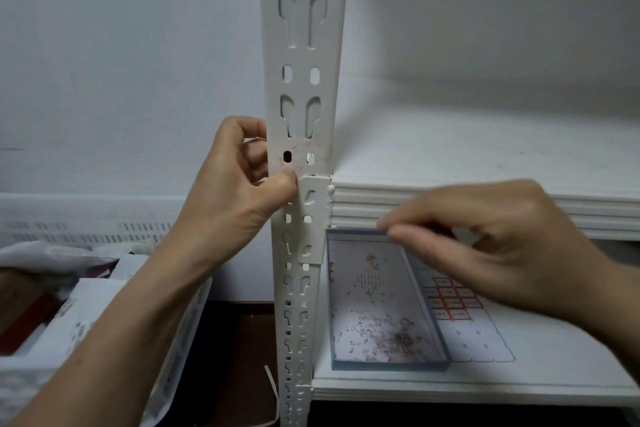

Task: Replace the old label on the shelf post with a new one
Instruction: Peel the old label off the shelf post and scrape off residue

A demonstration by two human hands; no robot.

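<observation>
Bracing the white shelf post point(300, 163), the left hand point(239, 191) wraps around its left edge, thumb pressed on the front face just below a bare patch smeared with reddish residue, likely where the old label sat; the grip seems meant to steady the post and keep that spot exposed. Its fingers point(254, 152) curl behind the post's edge, closed on the metal, holding nothing else. To the right and lower, the right hand point(485, 239) hovers over the shallow tray point(443, 362) on the lower shelf point(485, 388), thumb and forefinger pinched nearly together above the tray's far rim. Whether something thin is held between them I cannot tell; motion blur hides it. Red and pale scrapings litter the tray floor, which suggests it is set there to catch peeled bits. Just right of the tray lies the label sheet point(453, 302) with red-bordered cells, within easy reach, so a new label is probably next.
</observation>
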